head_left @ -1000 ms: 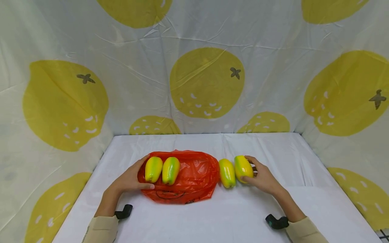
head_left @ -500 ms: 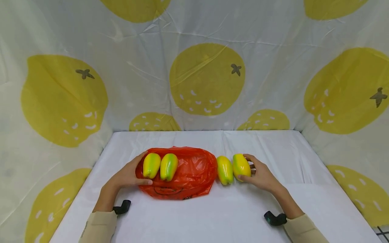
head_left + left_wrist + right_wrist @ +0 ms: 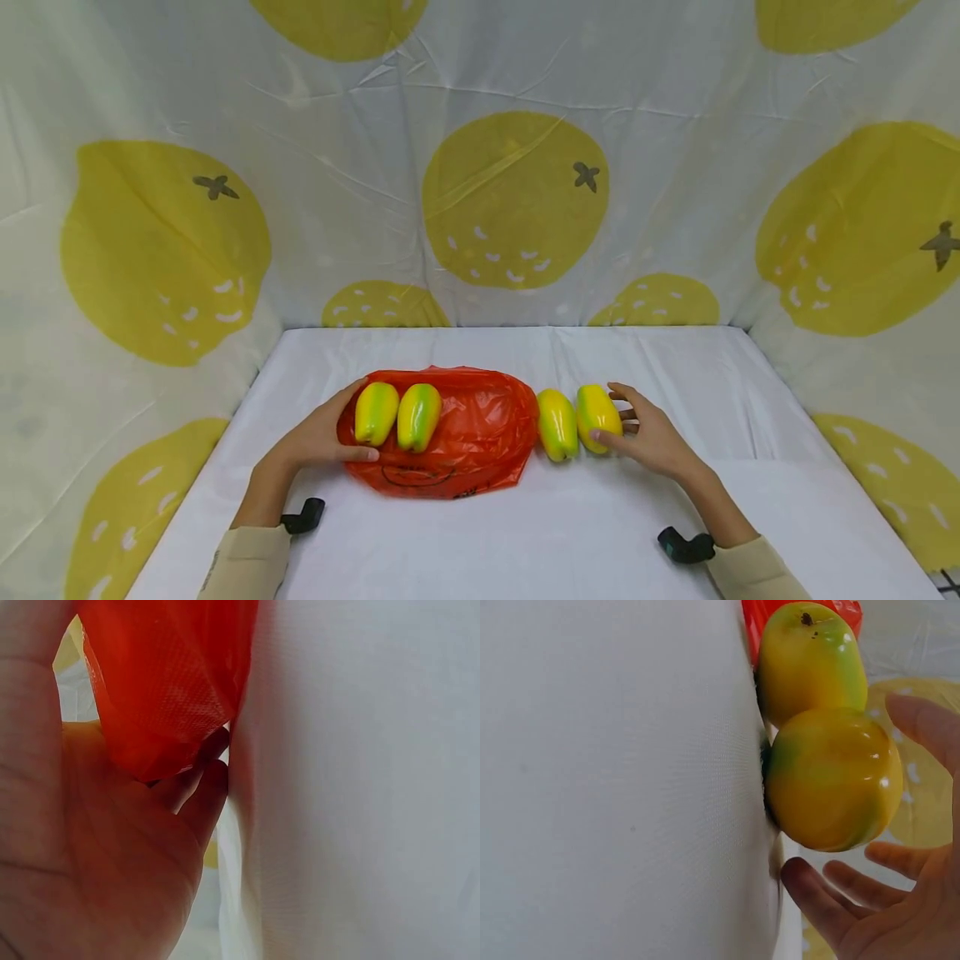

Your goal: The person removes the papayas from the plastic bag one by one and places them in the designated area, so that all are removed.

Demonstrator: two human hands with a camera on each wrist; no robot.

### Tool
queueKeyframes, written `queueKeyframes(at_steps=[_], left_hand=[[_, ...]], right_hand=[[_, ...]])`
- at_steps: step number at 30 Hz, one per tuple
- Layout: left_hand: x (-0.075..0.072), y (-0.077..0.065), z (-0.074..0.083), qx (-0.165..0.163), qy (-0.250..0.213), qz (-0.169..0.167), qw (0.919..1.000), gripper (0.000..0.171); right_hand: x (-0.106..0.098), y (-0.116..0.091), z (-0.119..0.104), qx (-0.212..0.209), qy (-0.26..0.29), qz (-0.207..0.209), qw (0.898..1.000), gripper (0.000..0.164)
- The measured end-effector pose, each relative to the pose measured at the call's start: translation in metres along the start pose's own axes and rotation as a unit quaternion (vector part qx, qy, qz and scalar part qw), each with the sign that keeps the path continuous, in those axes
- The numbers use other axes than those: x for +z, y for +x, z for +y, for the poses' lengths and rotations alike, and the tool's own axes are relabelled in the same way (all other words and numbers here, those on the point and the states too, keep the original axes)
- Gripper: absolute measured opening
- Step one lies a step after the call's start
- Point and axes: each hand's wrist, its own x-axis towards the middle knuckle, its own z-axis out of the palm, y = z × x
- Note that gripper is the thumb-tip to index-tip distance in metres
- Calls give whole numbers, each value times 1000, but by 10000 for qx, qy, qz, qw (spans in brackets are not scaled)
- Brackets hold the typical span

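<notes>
A red plastic bag (image 3: pixel 480 417) lies flattened on the white table, with two glossy yellow-green fruits, papaya-like in shape, on its left part: a left one (image 3: pixel 377 414) and a right one (image 3: pixel 419 417). My left hand (image 3: pixel 322 433) spans the bag's left end, thumb at the front edge and fingers at the back; in the left wrist view the bag's pointed end hangs loose beside the palm. Right of the bag, a third such fruit (image 3: pixel 557 424) lies beside a fourth (image 3: pixel 598 419). My right hand (image 3: pixel 648 433) curves loosely about the fourth; a gap shows between fingers and fruit in the right wrist view.
The white-covered table (image 3: pixel 495 542) meets a cloth backdrop (image 3: pixel 360 208) printed with big yellow lemons, which rises behind and on both sides. Each wrist carries a small black camera mount, the left one (image 3: pixel 303 517) and the right one (image 3: pixel 686 546).
The right hand's fingertips have drawn slightly away from the rightmost fruit. The left hand, bag and fruits keep their places; the whole head view shifts a little.
</notes>
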Motion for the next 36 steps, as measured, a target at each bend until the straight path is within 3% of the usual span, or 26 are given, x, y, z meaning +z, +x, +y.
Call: queueKeyframes(at_steps=[10, 18, 28, 36], left_hand=[[1, -1, 0, -42, 37, -25, 10000, 124], [3, -2, -1, -77, -63, -24, 9999, 124], [2, -3, -2, -18, 31, 14, 10000, 126], [2, -4, -3, -10, -7, 32, 10000, 124]], right_hand=[[-3, -2, 1, 102, 197, 155, 9996, 88], [-11, 1, -4, -400, 160, 628, 9971, 77], [-9, 13, -17, -525, 38, 727, 9960, 79], [-6, 20, -33, -862, 131, 818, 9928, 76]])
